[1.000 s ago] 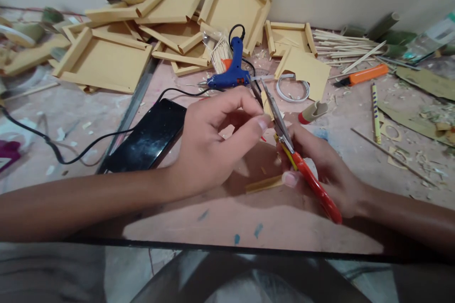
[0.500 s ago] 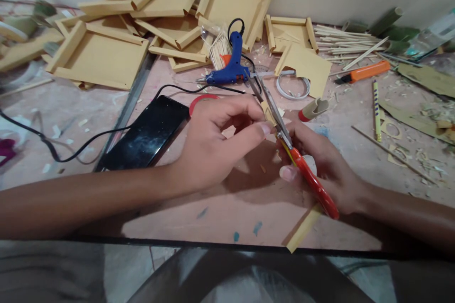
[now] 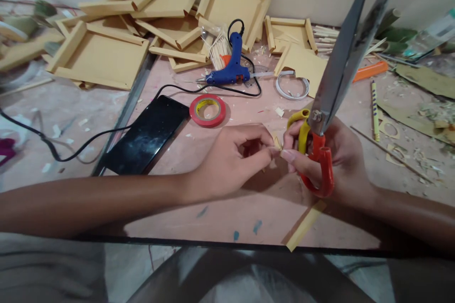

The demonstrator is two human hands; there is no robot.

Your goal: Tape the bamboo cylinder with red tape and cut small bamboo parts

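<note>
Between the fingertips of my left hand (image 3: 236,158) is a small piece of tan cardboard (image 3: 276,143), mostly hidden by the fingers. My right hand (image 3: 341,161) has scissors (image 3: 330,75) with red and yellow handles hung on its fingers, the blades slightly apart and pointing up and away. The thumb and a fingertip of that hand also meet the small cardboard piece. A tan cardboard strip (image 3: 305,227) lies below my right hand at the table's front edge. Behind my left hand lies a roll of red tape (image 3: 208,110).
A black phone (image 3: 149,135) lies left of my hands. Behind stand a blue glue gun (image 3: 227,68) with its black cord and several cardboard trays (image 3: 101,54). A white tape ring (image 3: 292,86), an orange cutter (image 3: 371,71), a pencil (image 3: 375,111) and a thin stick (image 3: 391,154) lie farther right.
The scissors have swung from the cardboard piece to point upward in my right hand. Both hands have come together at the small piece, and the red tape roll is now uncovered.
</note>
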